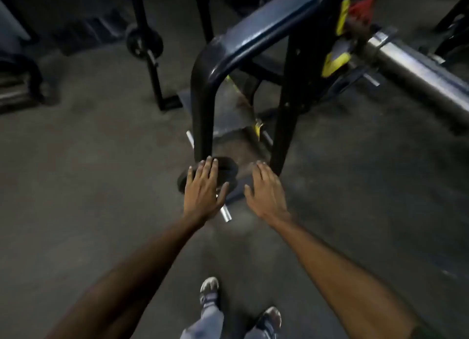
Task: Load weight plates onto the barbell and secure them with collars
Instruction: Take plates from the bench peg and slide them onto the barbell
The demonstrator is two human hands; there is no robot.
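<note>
1. The left hand (203,189) lies flat, fingers straight and spread, on a small round black weight plate (225,167) that sits low on the rack; the thumb points toward the other hand. Nothing is gripped.
2. The right hand (266,189) hovers just beside it, palm down, fingers straight and close together, holding nothing. Whether it touches anything below, I cannot tell.
3. A short shiny metal peg (225,215) pokes out below the left hand, a smooth round tube with a cut end.
4. The plate rests at the foot of a dark painted steel rack (203,97) made of thick, rounded, glossy tubing, bent over at the top.
5. The barbell (418,72) lies at upper right: a thick, bare, brushed-metal sleeve, well apart from both hands.
6. Yellow and red patches (337,62) mark the upright near the bar.
7. The floor (88,173) is dull, grey and mottled.
8. Two worn shoes (209,286) and pale trouser legs show at the bottom.
</note>
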